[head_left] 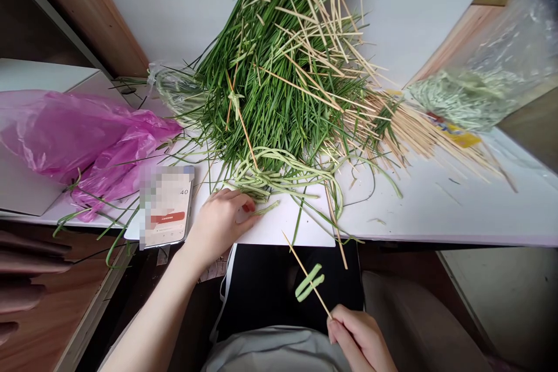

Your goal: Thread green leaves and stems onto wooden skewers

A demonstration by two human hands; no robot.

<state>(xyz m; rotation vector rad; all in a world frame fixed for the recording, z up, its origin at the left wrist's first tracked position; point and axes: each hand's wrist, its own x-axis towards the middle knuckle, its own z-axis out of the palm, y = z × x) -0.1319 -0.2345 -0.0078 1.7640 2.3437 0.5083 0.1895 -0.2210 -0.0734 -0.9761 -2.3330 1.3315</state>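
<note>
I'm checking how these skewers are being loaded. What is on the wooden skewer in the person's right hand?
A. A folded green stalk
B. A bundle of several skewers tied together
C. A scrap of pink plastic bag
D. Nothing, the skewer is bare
A. The wooden skewer gripped in the right hand carries a folded green stalk, which sits partway along the shaft.

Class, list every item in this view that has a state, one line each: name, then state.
left hand: resting on white board, beside a scape piece
right hand: pinching a bamboo skewer
bamboo skewer: tilted, green pieces threaded on it
garlic scapes: coiled, tangled
loose skewers: scattered
phone: lying face up, screen lit
pink plastic bag: crumpled
</note>
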